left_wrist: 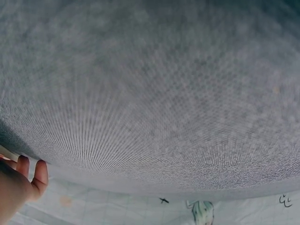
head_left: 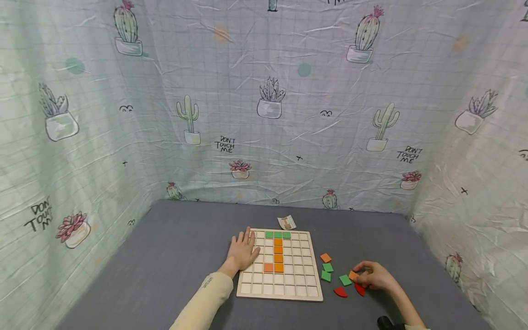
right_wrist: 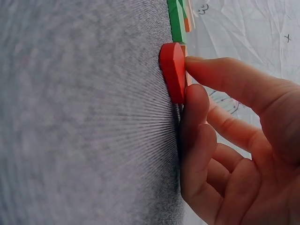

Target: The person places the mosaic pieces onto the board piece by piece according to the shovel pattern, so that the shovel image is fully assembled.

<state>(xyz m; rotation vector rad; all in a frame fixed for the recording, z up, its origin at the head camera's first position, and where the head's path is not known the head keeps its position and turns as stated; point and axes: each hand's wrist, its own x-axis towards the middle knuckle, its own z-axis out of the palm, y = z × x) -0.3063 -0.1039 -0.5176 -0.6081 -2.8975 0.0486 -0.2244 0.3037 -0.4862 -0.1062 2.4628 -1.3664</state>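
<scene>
A wooden grid board (head_left: 279, 297) lies on the table, with green square tiles (head_left: 278, 235) across its top row and a column of orange tiles (head_left: 278, 250) below them. One more orange tile (head_left: 268, 267) sits left of the column's foot. My left hand (head_left: 242, 251) rests with spread fingers on the board's left edge. Right of the board, my right hand (head_left: 373, 276) pinches a loose orange square tile (head_left: 352, 276) between thumb and finger, low over the table. A red quarter-circle tile (right_wrist: 173, 72) lies close by those fingertips, partly covering the orange one in the right wrist view.
Loose green tiles (head_left: 344, 280), another orange tile (head_left: 325, 257) and a second red piece (head_left: 340, 292) lie between the board and my right hand. A small printed pattern card (head_left: 286, 222) is behind the board. Cactus-print curtain (head_left: 247, 137) surrounds the grey table (head_left: 165, 256).
</scene>
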